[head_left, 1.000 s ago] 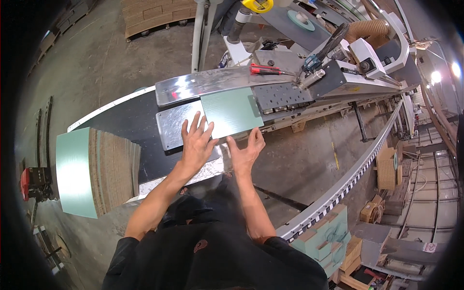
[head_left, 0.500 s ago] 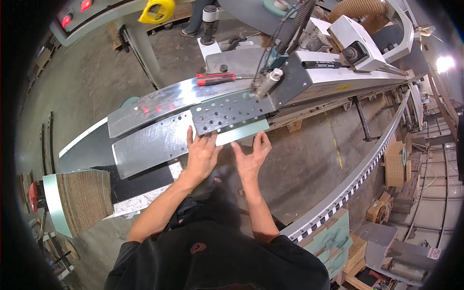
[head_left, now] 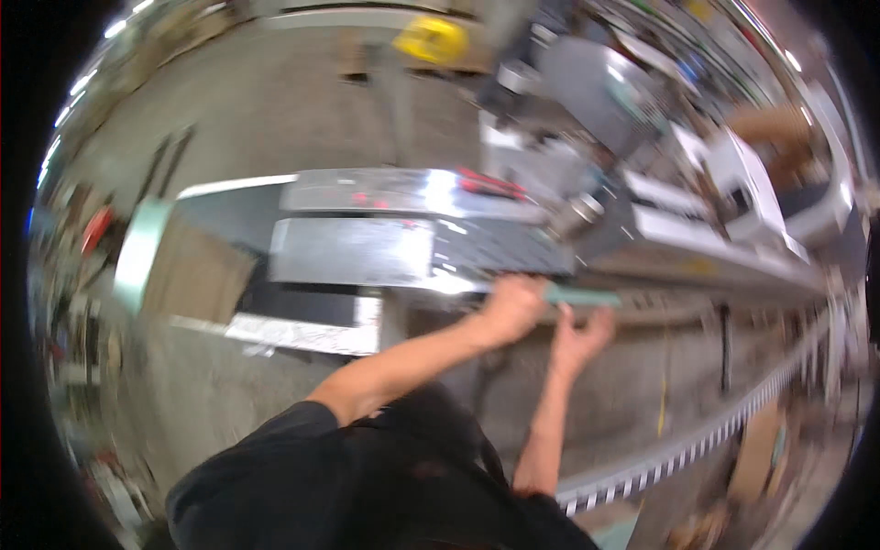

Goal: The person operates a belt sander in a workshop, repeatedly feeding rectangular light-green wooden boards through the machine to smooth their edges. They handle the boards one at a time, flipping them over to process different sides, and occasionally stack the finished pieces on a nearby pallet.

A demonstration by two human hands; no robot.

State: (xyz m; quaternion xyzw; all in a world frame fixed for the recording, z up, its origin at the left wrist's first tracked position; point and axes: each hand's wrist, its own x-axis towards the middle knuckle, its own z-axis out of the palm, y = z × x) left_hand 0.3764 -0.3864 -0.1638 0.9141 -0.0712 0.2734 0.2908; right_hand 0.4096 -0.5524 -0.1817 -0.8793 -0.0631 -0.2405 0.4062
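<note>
The picture is smeared by motion. A narrow pale green panel [head_left: 591,298] juts out to the right from my left hand [head_left: 515,307], whose fingers look closed on its left end. Just below the panel's front edge is my right hand [head_left: 583,339], thumb and fingers apart; whether they touch it I cannot tell. Behind my left hand lies a dark perforated plate [head_left: 486,246] of the machine. A bare metal plate [head_left: 353,252] adjoins it on the left, with a longer shiny metal strip [head_left: 367,190] behind.
Red-handled pliers or a similar tool [head_left: 492,185] lie on the strip. Stacked brown boards [head_left: 197,275] stand at the left. A metal cylinder [head_left: 577,216] rises beside the perforated plate. A black-and-white marked rail [head_left: 697,449] curves along the right. Something yellow [head_left: 433,40] hangs at the back.
The view has swung, so the machine sits differently. My left hand has gone from lying flat by the plate to closing on the panel, which has come out rightward from the perforated plate.
</note>
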